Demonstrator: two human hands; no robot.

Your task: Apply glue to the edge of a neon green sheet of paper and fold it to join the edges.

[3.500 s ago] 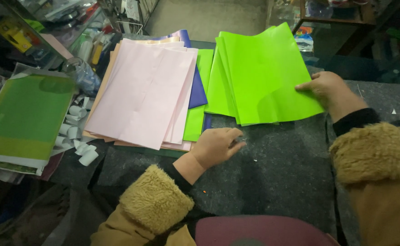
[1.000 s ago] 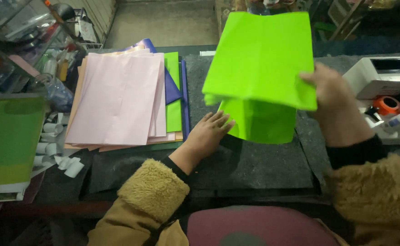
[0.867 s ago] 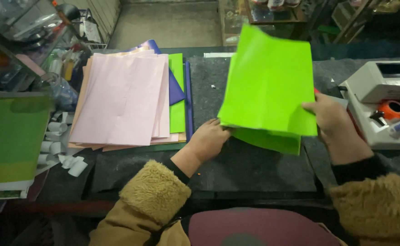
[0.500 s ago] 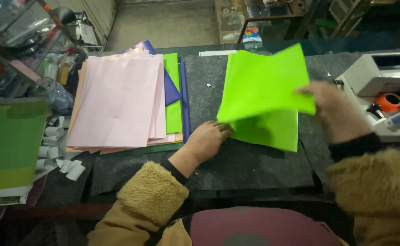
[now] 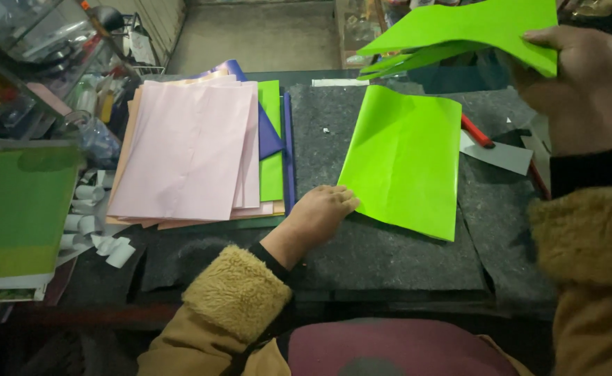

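We work at a dark grey felt mat (image 5: 389,264) with both hands out in front of us. Our left hand (image 5: 320,212) rests low on the mat, fingers curled and pressing down on the near left corner of a single green sheet (image 5: 407,160). That sheet lies flat on the mat, slightly tilted, its long side running away from us, with a faint crease down its length. The hand is not closed around it; it only touches and pins the edge.

Our right hand (image 5: 584,87) is raised high at the upper right and grips a green stack (image 5: 466,31), several loose sheets of the same bright green. Thumb on top, fingers under, we pinch it at its right end, and the sheets fan and sag to the left in the air, well above the mat and apart from the flat sheet below.

To the left of the mat lies a pink pile (image 5: 187,150), squared off roughly, with a green strip (image 5: 271,139) and a blue sheet (image 5: 268,129) showing from under its right edge. Just past the flat sheet on the right we see a red tool (image 5: 476,131) lying on a grey scrap (image 5: 501,153). At the far left sits a green pad (image 5: 17,209), with white curled paper offcuts (image 5: 100,233) beside it. Our sleeves are tan and fleecy.
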